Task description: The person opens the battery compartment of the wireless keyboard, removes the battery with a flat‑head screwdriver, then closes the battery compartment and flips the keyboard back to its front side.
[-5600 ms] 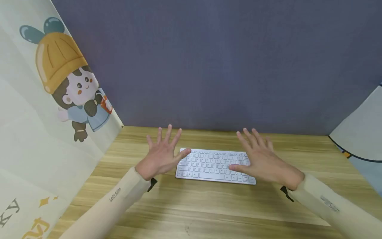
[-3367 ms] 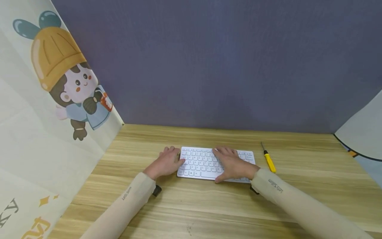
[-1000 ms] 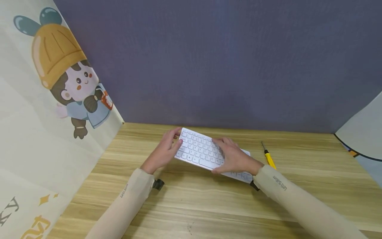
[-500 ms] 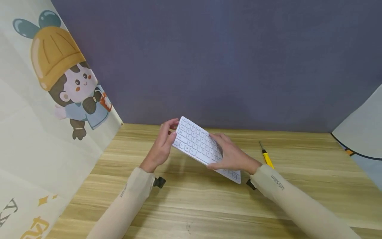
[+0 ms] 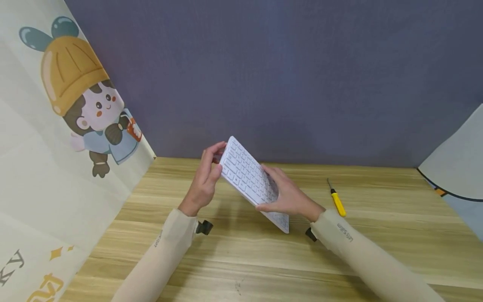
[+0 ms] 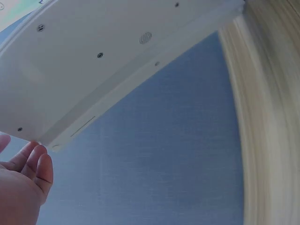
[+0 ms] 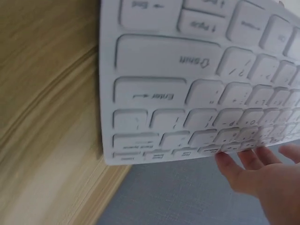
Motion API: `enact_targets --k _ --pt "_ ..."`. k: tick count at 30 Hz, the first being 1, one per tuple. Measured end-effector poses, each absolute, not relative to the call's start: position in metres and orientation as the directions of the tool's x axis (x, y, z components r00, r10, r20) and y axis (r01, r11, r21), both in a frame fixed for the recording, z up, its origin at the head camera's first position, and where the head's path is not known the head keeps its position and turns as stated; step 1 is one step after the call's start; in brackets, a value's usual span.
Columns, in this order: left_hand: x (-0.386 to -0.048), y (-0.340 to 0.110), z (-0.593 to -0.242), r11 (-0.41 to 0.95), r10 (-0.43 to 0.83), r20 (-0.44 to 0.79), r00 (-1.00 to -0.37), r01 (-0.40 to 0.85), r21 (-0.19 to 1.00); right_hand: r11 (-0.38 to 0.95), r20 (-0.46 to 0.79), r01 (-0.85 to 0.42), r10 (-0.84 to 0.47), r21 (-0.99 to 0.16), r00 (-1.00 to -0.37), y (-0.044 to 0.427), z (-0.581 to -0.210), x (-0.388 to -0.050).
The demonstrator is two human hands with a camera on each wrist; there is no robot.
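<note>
A white compact keyboard is held up off the table, tilted steeply with its left end high and its right end low. My left hand pinches the raised left end between thumb and fingers. Across its width, nearer the lower end, my right hand grips the long edges, thumb at the front and fingers at the back. The left wrist view shows the keyboard's underside with small screws, and fingertips at its corner. Keys around Enter fill the right wrist view, where fingers touch the back edge.
A yellow-handled screwdriver lies on the wooden table, right of the keyboard. A dark blue panel stands behind the table. On the left hangs a white sheet with a cartoon figure, and pale fabric borders the right.
First both open hands hovered over the flat keyboard. They took hold of it, and its left end rose, tilting it more and more steeply. The screwdriver, earlier out of sight, now shows.
</note>
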State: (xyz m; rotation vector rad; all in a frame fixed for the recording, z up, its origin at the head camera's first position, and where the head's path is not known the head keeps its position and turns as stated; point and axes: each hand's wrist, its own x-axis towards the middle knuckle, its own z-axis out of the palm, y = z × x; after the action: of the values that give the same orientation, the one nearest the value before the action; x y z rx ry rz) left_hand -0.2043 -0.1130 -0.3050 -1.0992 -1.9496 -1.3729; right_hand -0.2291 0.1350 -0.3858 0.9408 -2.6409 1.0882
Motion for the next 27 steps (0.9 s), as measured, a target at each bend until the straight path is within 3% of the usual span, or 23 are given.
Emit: enact_targets --k 7,20,27 --pt "-0.220 -0.112 -0.315 0.123 0.309 0.821 -0.480 0.876 0.466 0.443 0.404 -0.644 -0.522 -0.624 -0.751 0.131 -0.387 -0.229" --pt "-0.229 -0.102 -0.320 0.105 0.301 0.835 -0.462 0.886 0.452 0.323 0.459 -0.653 -0.506 -0.685 -0.731 0.122 -0.387 -0.228" --pt "-0.227 -0.094 -0.314 0.105 0.306 0.844 -0.440 0.897 0.429 0.224 0.499 -0.666 -0.506 -0.712 -0.703 0.111 -0.362 -0.209"
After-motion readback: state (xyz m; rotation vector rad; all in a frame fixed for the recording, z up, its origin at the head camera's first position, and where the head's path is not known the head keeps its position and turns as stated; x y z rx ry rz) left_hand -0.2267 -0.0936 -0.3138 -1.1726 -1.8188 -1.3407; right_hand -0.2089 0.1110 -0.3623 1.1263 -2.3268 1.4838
